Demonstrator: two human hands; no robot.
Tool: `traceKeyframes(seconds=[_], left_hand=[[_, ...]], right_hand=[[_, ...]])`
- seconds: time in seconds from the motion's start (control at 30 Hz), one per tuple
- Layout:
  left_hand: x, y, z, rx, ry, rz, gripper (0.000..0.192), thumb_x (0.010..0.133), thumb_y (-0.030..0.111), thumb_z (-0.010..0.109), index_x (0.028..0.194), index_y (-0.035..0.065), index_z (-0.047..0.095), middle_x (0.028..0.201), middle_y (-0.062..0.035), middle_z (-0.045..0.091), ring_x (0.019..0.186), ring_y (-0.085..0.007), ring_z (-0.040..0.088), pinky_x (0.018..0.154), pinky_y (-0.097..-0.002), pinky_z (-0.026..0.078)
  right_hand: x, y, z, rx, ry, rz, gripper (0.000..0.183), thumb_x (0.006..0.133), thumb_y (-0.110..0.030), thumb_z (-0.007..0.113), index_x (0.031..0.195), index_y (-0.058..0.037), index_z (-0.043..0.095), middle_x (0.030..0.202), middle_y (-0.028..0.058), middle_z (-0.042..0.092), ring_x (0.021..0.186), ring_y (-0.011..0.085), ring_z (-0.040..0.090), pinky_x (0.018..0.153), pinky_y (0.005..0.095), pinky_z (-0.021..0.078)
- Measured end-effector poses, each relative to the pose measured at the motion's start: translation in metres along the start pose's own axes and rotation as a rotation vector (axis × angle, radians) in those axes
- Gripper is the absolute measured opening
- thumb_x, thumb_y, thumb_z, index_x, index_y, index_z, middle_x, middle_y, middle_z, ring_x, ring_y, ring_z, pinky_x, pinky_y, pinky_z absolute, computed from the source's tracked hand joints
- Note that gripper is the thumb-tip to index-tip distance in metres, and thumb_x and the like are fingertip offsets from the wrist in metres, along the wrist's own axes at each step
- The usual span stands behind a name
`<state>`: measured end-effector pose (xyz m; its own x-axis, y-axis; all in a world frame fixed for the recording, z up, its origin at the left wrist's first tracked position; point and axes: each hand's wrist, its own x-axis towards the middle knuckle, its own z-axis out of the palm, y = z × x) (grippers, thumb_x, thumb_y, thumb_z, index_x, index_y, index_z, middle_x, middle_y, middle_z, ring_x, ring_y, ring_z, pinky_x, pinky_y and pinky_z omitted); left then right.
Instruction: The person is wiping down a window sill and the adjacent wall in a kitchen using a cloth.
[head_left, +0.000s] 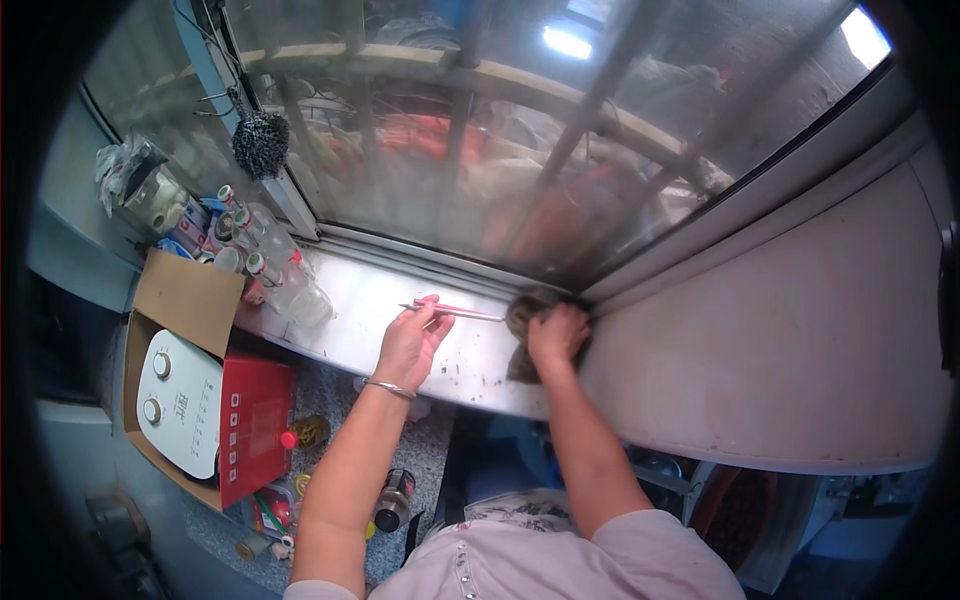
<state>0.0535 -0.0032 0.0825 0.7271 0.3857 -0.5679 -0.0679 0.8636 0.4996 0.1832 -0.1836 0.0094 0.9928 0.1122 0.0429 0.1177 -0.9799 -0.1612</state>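
Note:
My left hand (415, 341) holds two slim sticks, one pink (469, 310) and one pale with a pointed tip, between thumb and fingers above the white window sill (360, 300). At the sill's right corner, against the window frame, my right hand (559, 334) is closed on a dark brown cloth (527, 366). The cloth looks crumpled, and part of it is hidden behind the hand. Dark specks of dirt lie on the sill between my hands.
Glass bottles (289, 289) with clip stoppers and jars crowd the sill's left end. Below them is an open carton (259, 420) holding a white appliance (180, 405). A jar with a red lid (306, 433) and a dark-lidded bottle (394, 500) stand on the speckled counter (431, 450). A scrubber (260, 142) hangs at the window.

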Motion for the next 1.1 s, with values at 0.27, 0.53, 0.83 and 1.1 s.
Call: traceKeyframes(seconds=[0.27, 0.53, 0.83, 1.1], left_hand=[[0.006, 0.014, -0.004, -0.008, 0.0, 0.02, 0.017, 0.092, 0.007, 0.049, 0.104, -0.0037, 0.051, 0.093, -0.009, 0.052, 0.083, -0.0167, 0.055, 0.083, -0.0298, 0.053], [0.021, 0.015, 0.005, -0.036, -0.016, -0.002, 0.015, 0.092, 0.006, 0.05, 0.103, -0.0041, 0.052, 0.095, -0.011, 0.054, 0.086, -0.018, 0.057, 0.084, -0.0302, 0.053], [0.09, -0.066, 0.033, -0.049, -0.1, -0.196, 0.011, 0.089, 0.005, 0.054, 0.097, -0.0023, 0.055, 0.093, -0.01, 0.057, 0.087, -0.0196, 0.058, 0.082, -0.0321, 0.054], [0.042, -0.02, 0.017, -0.137, -0.163, -0.004, 0.014, 0.091, 0.008, 0.051, 0.101, -0.0008, 0.056, 0.092, -0.0097, 0.058, 0.083, -0.0181, 0.059, 0.08, -0.0305, 0.053]], right_hand=[[-0.002, -0.046, 0.025, 0.215, 0.093, -0.291, 0.032, 0.064, -0.013, 0.067, 0.095, -0.0102, 0.059, 0.1, 0.007, 0.056, 0.101, 0.0265, 0.048, 0.091, 0.0411, 0.0338], [-0.049, -0.019, 0.01, 0.512, 0.067, -0.483, 0.03, 0.061, -0.005, 0.064, 0.09, -0.0108, 0.058, 0.089, 0.0061, 0.057, 0.095, 0.0266, 0.051, 0.088, 0.0408, 0.0342], [-0.077, 0.007, 0.011, 0.295, 0.02, -0.512, 0.058, 0.061, -0.011, 0.071, 0.115, -0.0124, 0.052, 0.111, 0.0119, 0.048, 0.11, 0.0308, 0.042, 0.095, 0.0439, 0.03], [-0.027, -0.016, 0.011, 0.483, 0.114, -0.467, 0.056, 0.066, -0.001, 0.062, 0.12, -0.0032, 0.047, 0.117, 0.0154, 0.049, 0.112, 0.0345, 0.042, 0.098, 0.0434, 0.0308]])
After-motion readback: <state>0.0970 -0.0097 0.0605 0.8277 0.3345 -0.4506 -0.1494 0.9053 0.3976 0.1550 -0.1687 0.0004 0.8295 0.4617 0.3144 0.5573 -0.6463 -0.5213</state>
